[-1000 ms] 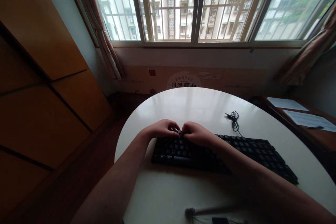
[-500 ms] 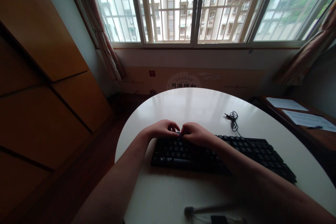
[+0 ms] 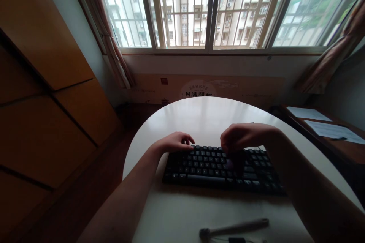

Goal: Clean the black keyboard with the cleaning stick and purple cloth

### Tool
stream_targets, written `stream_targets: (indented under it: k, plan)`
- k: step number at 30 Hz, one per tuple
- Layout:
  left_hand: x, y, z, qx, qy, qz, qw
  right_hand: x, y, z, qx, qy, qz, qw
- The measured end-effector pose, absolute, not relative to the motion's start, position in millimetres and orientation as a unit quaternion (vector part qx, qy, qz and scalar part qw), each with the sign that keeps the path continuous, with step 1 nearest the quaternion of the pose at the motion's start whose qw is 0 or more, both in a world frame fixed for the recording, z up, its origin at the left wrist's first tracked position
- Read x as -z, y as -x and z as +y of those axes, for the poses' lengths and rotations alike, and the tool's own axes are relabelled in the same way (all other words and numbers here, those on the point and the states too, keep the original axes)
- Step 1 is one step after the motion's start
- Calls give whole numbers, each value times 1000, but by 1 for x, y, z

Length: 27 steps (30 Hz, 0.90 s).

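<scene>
A black keyboard (image 3: 207, 161) lies on the white table in front of me. My left hand (image 3: 177, 142) is at its far left corner, thumb by the top row of keys and fingers bent with a gap between them; nothing shows in it. Over the keyboard's right half is my right hand (image 3: 242, 136), its back arched and its fingers curled downward together. Something dark and purplish shows faintly below those fingers, too shadowed to name. My right forearm hides the keyboard's right end. Near the table's front lies a brush (image 3: 234, 228) with a grey bristle head.
The round white table (image 3: 159, 216) has a small black object (image 3: 236, 240) at its near edge. Papers (image 3: 332, 129) and a pen lie on a brown desk to the right. A wooden cabinet (image 3: 71, 129) stands left, and a barred window (image 3: 211, 11) is ahead.
My right hand has moved right, away from my left hand, to over the keyboard's right half. It now covers most of the coiled cable. My left hand stays nearly in place.
</scene>
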State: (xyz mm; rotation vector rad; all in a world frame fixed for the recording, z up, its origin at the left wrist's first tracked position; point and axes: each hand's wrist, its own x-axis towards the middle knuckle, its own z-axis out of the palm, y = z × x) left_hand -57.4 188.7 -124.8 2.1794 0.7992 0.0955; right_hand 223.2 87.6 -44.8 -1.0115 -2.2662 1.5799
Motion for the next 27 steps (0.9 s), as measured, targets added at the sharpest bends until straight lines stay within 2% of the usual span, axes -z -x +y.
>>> stream_targets:
  k: [6, 11, 16, 20, 27]
  plan:
    - [126, 58, 189, -38, -861, 311, 401, 66, -208, 99, -564, 329, -751, 95]
    - [125, 58, 188, -37, -864, 307, 398, 94, -195, 113, -480, 402, -773, 101]
    - [125, 58, 188, -39, -863, 310, 398, 89, -196, 109, -444, 377, -808, 84]
    - [126, 58, 189, -39, -863, 309, 397, 95, -186, 108, -384, 421, -813, 115]
    - [120, 55, 180, -36, -896, 299, 325, 108, -171, 107, -308, 463, -820, 139]
